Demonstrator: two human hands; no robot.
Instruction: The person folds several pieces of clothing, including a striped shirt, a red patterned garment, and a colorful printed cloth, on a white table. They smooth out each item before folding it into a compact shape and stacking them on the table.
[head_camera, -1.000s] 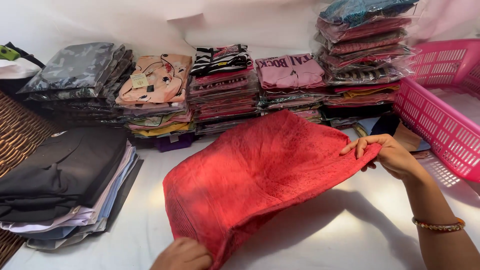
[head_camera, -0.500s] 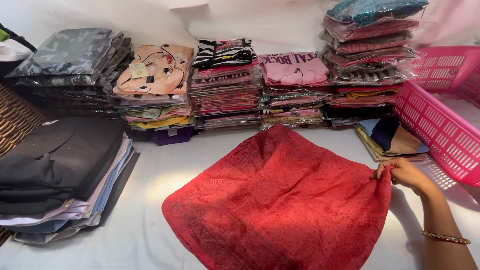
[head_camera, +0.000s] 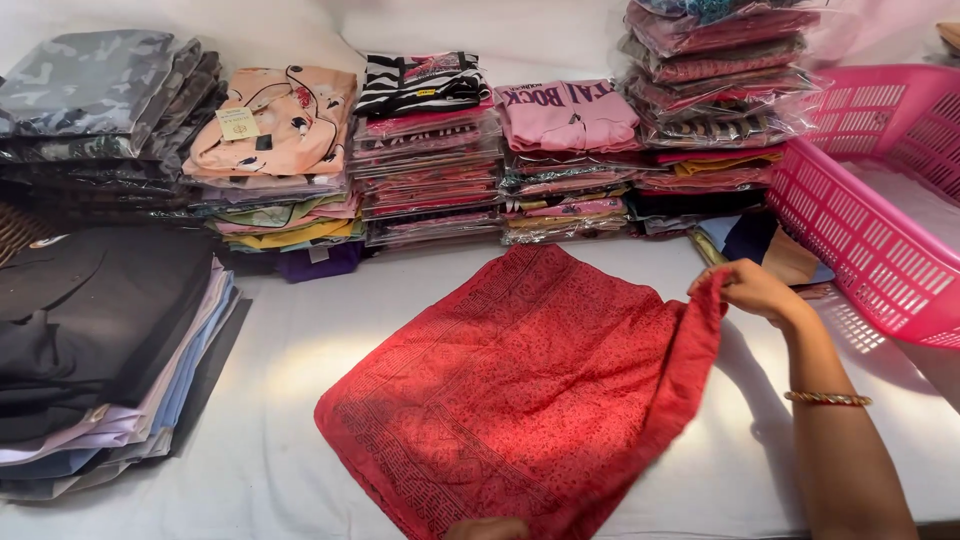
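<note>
A red patterned cloth lies folded on the white table surface, spread in front of me. My right hand pinches the cloth's right corner and lifts that edge a little off the table; a bangle sits on that wrist. Only the fingertips of my left hand show at the bottom edge of the view, resting on the cloth's near corner.
Stacks of packaged folded garments line the back. A pile of dark and pale shirts sits at the left. A pink plastic basket stands at the right, close to my right hand.
The cloth has been lowered from the air and laid flat on the table. My right hand stayed on its right corner and now lifts that edge slightly.
</note>
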